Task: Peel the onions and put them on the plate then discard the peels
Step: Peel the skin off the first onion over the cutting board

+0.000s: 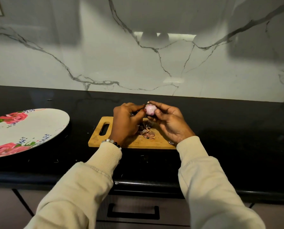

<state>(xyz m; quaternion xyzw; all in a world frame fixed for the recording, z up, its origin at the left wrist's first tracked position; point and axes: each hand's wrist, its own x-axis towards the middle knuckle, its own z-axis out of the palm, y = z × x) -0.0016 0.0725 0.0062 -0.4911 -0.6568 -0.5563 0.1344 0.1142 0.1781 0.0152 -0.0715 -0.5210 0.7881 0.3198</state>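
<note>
Black counter (220, 129), hands (150, 120) apparently pinching onion (149, 109)

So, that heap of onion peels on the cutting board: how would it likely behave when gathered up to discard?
The peels look thin, curled and papery, so probably very light and floppy. They lie as loose separate scraps on the cutting board, so they would likely scatter rather than lift as one clump. A stray piece near the board's edge suggests they drift easily.
</note>
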